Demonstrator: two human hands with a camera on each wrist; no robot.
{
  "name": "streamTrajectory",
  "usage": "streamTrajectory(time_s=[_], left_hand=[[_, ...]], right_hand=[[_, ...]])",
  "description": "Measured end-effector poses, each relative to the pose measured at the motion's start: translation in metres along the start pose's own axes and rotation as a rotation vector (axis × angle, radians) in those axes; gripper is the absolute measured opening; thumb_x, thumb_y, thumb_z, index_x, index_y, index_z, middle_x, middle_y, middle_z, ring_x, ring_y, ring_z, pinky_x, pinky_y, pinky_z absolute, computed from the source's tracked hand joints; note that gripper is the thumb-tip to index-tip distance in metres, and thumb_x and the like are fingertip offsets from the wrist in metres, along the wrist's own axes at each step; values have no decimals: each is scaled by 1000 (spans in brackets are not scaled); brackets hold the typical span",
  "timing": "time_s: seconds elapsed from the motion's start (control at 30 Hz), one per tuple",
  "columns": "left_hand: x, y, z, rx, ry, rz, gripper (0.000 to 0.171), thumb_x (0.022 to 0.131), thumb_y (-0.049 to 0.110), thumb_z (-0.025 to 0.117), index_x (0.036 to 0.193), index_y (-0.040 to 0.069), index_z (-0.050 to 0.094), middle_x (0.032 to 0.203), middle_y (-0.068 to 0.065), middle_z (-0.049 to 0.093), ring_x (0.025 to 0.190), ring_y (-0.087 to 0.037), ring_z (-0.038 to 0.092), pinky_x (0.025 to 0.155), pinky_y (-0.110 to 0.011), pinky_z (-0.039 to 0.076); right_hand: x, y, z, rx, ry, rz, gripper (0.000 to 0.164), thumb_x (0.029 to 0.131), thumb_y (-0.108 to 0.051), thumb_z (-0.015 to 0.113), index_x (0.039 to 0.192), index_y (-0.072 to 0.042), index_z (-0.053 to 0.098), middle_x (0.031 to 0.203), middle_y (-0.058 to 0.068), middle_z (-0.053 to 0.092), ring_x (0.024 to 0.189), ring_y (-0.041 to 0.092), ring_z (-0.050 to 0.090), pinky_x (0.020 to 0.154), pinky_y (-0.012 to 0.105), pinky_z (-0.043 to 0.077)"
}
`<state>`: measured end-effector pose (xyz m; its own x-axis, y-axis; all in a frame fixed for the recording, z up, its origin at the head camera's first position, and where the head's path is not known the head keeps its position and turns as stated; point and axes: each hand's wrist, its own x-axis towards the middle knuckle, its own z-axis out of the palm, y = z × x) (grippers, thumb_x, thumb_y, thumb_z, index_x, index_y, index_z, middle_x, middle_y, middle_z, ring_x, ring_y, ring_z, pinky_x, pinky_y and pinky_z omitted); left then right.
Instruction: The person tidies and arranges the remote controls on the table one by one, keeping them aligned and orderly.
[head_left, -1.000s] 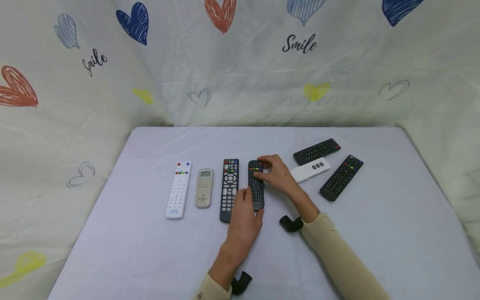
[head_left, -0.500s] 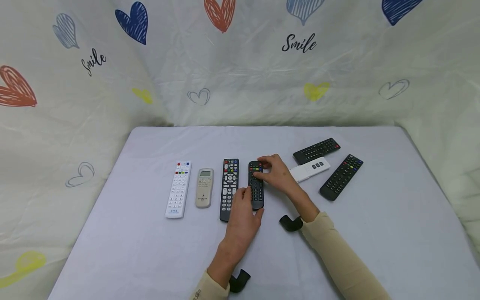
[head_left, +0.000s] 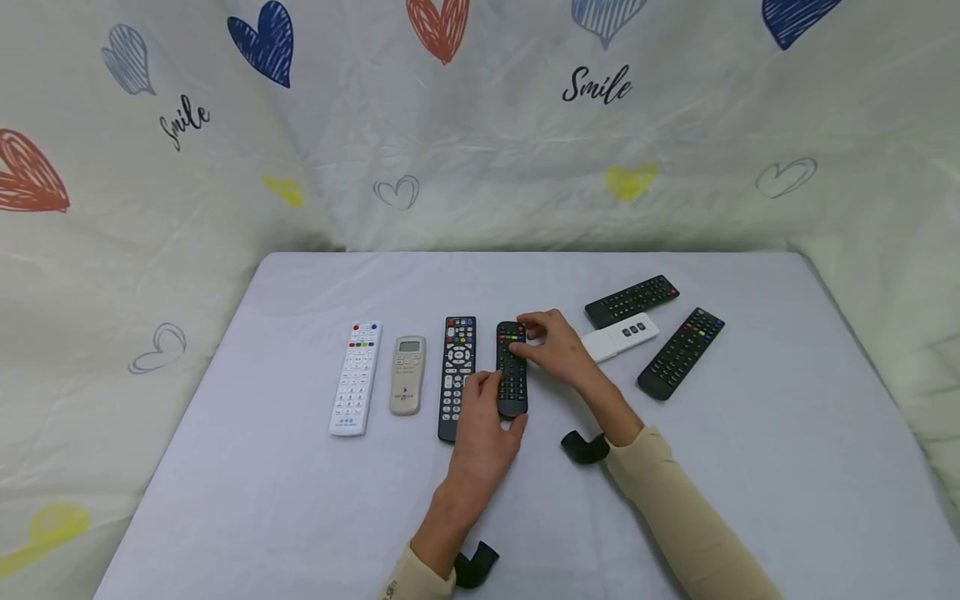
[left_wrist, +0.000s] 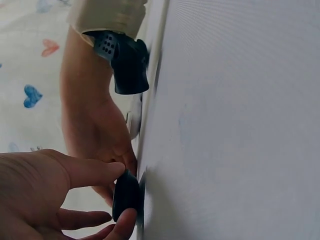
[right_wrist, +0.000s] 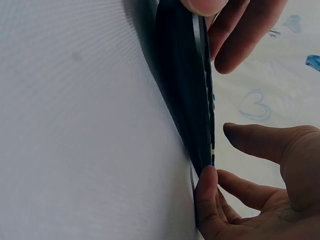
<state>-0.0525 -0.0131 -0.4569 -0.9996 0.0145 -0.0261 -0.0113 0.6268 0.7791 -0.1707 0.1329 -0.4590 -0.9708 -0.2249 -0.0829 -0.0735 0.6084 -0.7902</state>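
A slim black remote control [head_left: 513,387] with small colored buttons lies lengthwise between both hands in the head view. My left hand [head_left: 482,454] pinches its near end, thumb on one side and fingers on the other; the left wrist view shows the dark end of the remote [left_wrist: 126,197] between them. At the far end, my right hand [head_left: 558,348] touches the edge with its fingertips. Its thumb stands apart from the buttons in the right wrist view. To the left, a longer black remote [head_left: 459,358] lies parallel, its lower part partly covered by the left hand.
Further left lie a small beige remote [head_left: 407,375] with a screen and a white remote [head_left: 356,379]. On the right, a black remote [head_left: 632,301], a white remote [head_left: 621,337] and another black remote [head_left: 681,354] lie at angles on the white table [head_left: 300,517].
The left hand has shifted very slightly up and left along with the head view. Both hands stay at the same remote control, which barely moves.
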Motion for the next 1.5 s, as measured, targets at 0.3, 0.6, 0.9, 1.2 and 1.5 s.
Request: streamTrajectory(time_s=[0.3,0.6,0.9,1.2,1.5], left_hand=[[-2,2,-1,26,29,6,64,92,15,81,148,1,53,146,-12,45,134,-25,53,110,-39,52],[-2,2,3,22,145,126,46,92,17,81,134,6,65,140,-11,51,127,-25,52,103,-41,55],[2,7,12,5,124,198,41,93,14,79,131,6,67,136,-8,53,126,-22,53,101,-35,56],[8,15,20,-23,91,250,37,94,11,77,129,6,67,134,-7,55,126,-20,55,104,-34,55],[11,17,24,-2,73,285,36,95,11,75,130,5,66,134,-8,55,118,-19,57,93,-28,56]], right_hand=[[-5,2,-9,44,26,30,46,98,-21,72,137,0,62,128,24,60,114,36,64,81,35,52],[-7,4,-15,71,72,20,38,101,-21,69,134,-2,64,133,21,62,119,36,64,84,39,53],[-12,6,-27,129,135,27,31,102,-22,67,127,-4,66,131,19,62,118,35,67,84,39,58],[-16,12,-39,143,219,35,28,103,-21,66,124,-2,66,129,18,65,119,32,65,86,31,53],[-23,15,-44,118,280,67,29,103,-24,65,124,-3,67,129,17,62,110,31,67,78,23,52]])
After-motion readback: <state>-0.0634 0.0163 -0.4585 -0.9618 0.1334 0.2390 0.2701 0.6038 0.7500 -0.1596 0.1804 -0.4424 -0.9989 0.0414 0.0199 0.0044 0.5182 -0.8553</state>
